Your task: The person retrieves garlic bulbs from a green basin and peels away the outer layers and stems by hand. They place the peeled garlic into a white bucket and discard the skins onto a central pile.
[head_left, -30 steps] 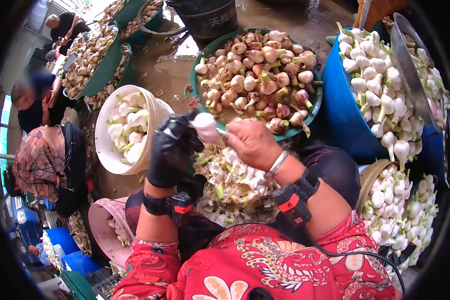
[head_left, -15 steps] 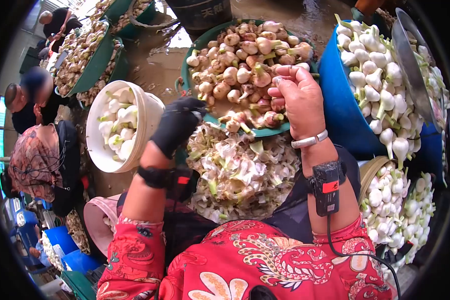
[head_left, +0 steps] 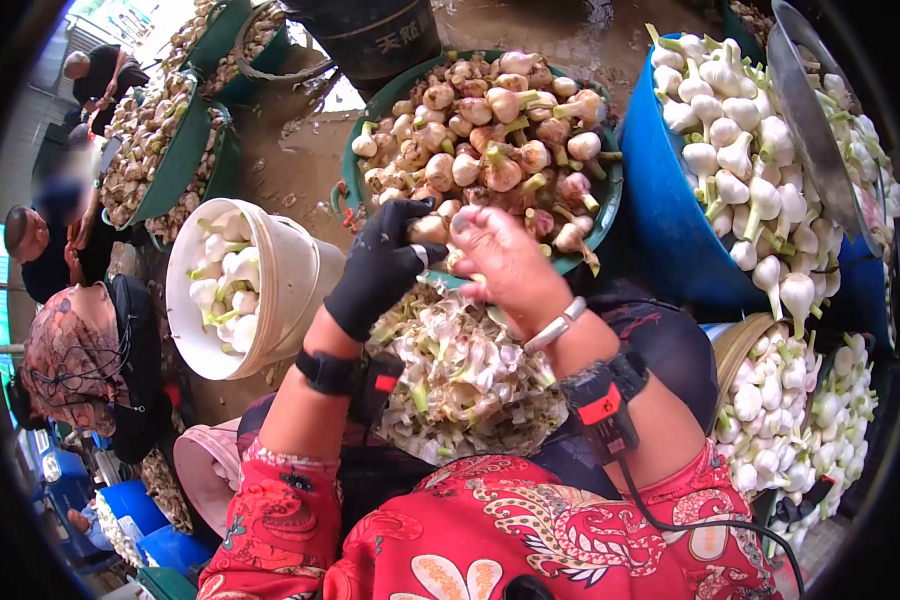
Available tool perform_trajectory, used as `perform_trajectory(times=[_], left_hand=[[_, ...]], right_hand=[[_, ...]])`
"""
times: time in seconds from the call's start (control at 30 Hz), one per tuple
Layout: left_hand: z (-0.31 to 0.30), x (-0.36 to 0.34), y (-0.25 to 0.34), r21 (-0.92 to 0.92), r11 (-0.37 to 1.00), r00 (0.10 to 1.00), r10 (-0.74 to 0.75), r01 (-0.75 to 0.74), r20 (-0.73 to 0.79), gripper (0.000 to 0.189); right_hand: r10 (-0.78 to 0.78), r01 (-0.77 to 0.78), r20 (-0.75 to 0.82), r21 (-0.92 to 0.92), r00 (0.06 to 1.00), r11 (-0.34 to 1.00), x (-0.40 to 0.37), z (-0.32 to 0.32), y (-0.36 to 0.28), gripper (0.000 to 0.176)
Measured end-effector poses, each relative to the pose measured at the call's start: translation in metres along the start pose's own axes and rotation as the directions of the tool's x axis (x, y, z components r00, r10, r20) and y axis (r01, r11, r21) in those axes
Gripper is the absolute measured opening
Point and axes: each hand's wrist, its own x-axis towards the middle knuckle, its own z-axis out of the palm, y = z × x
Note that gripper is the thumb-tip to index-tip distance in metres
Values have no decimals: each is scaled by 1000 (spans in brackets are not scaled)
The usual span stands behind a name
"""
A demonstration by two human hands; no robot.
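Observation:
My left hand [head_left: 378, 268], in a black glove, and my bare right hand [head_left: 510, 262] meet over the near rim of a green basin [head_left: 351, 172] heaped with unpeeled garlic. Between them they grip one brownish garlic bulb [head_left: 430, 230]. The left fingers curl around it and the right fingertips press on its right side. A small metal edge shows at the left thumb; I cannot tell what it is. Below the hands, a pile of garlic skins and stalks [head_left: 460, 370] lies on my lap.
A white bucket [head_left: 295, 275] of peeled garlic stands at my left. A blue tub [head_left: 670, 230] heaped with peeled garlic is at my right, with more white bulbs [head_left: 780, 410] below it. Other people [head_left: 75, 340] sit at left by more green basins [head_left: 175, 160].
The peeled white bulb held a second ago is gone from my hands. My right hand reached into the green basin and has come back to the left hand with an unpeeled bulb.

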Motion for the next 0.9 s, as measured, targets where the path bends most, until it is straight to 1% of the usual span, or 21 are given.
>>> perform_trajectory(times=[0.03,0.07,0.1,0.13,0.17,0.23,0.3,0.37,0.4,0.43,0.47,0.5,0.53,0.57,0.63,0.67,0.7,0.8,0.83,0.87,0.9], left_hand=[[-4,-12,29,156,984,996,86,-84,-1,44],[-4,-24,35,55,997,998,46,-48,38,42],[-7,-36,38,-149,989,995,-4,19,102,42],[-14,-48,48,-398,904,988,-137,154,70,41],[-22,-55,58,-620,741,960,-271,259,77,41],[-32,-65,51,-664,715,947,-318,217,-34,41],[-33,-70,51,-731,652,940,-338,204,-38,41],[-29,-70,50,-835,487,946,-302,256,114,40],[-25,-70,52,-774,584,946,-320,244,57,35],[-24,-69,49,-778,577,944,-325,248,60,35],[-22,-68,45,-804,541,938,-341,244,55,34],[-21,-66,43,-827,510,934,-354,239,51,32],[-20,-65,46,-822,525,938,-346,223,34,30],[-20,-63,45,-820,526,937,-346,227,37,30],[-20,-59,42,-835,517,930,-367,188,-18,32],[-23,-59,42,-821,540,941,-338,184,-11,32],[-22,-59,43,-822,539,941,-338,184,-11,32],[-18,-58,43,-816,550,958,-288,178,15,31],[-18,-59,41,-677,720,975,-223,153,-16,31],[-17,-60,41,-507,855,988,-150,113,-33,31],[-17,-60,43,-509,854,988,-148,112,-30,31]], right_hand=[[190,-198,61,173,980,965,-10,11,1,31],[112,-124,64,231,992,965,-11,16,10,32],[36,-53,64,289,997,956,-10,19,18,33],[5,-29,120,195,993,980,-11,13,14,27],[47,-69,181,119,982,991,-17,9,-3,26],[32,-133,325,294,945,947,-18,6,-8,27],[59,-206,476,264,878,942,-21,8,-10,32],[98,-215,520,169,849,962,-27,11,-6,31],[132,-207,482,105,866,973,-28,11,-3,39],[141,-214,480,101,866,972,-27,11,2,39],[-80,151,411,-143,908,978,-25,12,8,43],[-315,470,401,-383,860,795,-24,12,11,48],[-367,533,401,-479,840,697,-33,15,-2,54],[-368,532,398,-478,841,699,-32,15,-1,54],[-494,633,396,-466,774,618,-29,15,0,53],[-365,502,369,-407,855,763,-33,16,-6,53],[-364,502,370,-408,855,763,-31,15,-3,53],[-364,422,330,-125,871,898,-27,15,5,43],[-364,422,327,-126,872,898,-28,16,4,43],[-300,335,316,-63,900,940,-30,17,1,42],[-233,245,309,1,922,970,-31,17,0,40]])
